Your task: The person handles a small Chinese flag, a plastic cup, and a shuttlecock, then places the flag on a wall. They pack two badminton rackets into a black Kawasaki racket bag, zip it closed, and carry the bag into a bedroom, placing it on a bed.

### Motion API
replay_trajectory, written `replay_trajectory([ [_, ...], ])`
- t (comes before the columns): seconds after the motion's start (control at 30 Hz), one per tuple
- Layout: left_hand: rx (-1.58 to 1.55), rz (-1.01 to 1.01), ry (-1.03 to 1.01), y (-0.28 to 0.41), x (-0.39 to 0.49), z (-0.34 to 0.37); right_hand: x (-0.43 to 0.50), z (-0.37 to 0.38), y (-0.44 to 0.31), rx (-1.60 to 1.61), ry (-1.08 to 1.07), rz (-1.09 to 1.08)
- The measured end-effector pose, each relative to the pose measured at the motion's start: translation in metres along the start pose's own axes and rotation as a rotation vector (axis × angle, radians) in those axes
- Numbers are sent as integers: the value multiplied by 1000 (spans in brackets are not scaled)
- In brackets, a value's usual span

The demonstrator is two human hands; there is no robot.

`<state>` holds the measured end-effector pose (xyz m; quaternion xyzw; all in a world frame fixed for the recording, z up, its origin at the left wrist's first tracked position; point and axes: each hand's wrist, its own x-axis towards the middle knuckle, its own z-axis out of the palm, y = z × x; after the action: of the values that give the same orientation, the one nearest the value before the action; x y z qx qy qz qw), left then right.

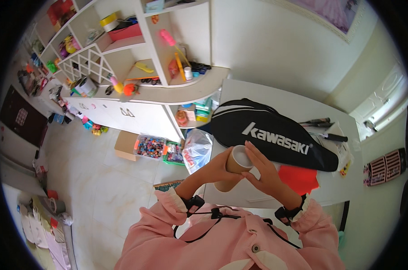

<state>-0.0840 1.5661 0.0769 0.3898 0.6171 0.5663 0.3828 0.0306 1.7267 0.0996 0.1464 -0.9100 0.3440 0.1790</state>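
Note:
A brown cardboard tube [225, 184] with a white round end [243, 157] is held up in front of my chest, tilted so that this end faces me. My left hand [220, 166] wraps around its left side. On the other side my right hand [265, 171] touches the tube, thumb at the side and fingertips at the rim. Beyond the hands a black Kawasaki racket bag [275, 135] lies on the white table [258, 91]. Just right of my right hand is a red flat sheet or packet [298, 179].
Racket handles [335, 137] and a clear plastic wrapper [342, 153] lie at the bag's right. A white shelf cabinet [123, 111] stands left of the table. On the floor are a cardboard box [125, 145], a bin of small colourful items [150, 147] and a plastic bag [198, 148].

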Motion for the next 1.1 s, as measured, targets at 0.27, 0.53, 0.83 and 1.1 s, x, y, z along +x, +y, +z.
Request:
replay_trajectory([
  [0.27,175,-17,99,-3,-11,-21,21,12,-1,-5,-79,-61],
  [0.53,99,9,524,-19,-21,-109,21,8,25,103,86,183],
  [0.83,98,17,844,-79,31,-263,-31,20,31,119,130,418],
  [1.1,130,245,901,-146,114,-345,-58,27,3,-21,211,656],
])
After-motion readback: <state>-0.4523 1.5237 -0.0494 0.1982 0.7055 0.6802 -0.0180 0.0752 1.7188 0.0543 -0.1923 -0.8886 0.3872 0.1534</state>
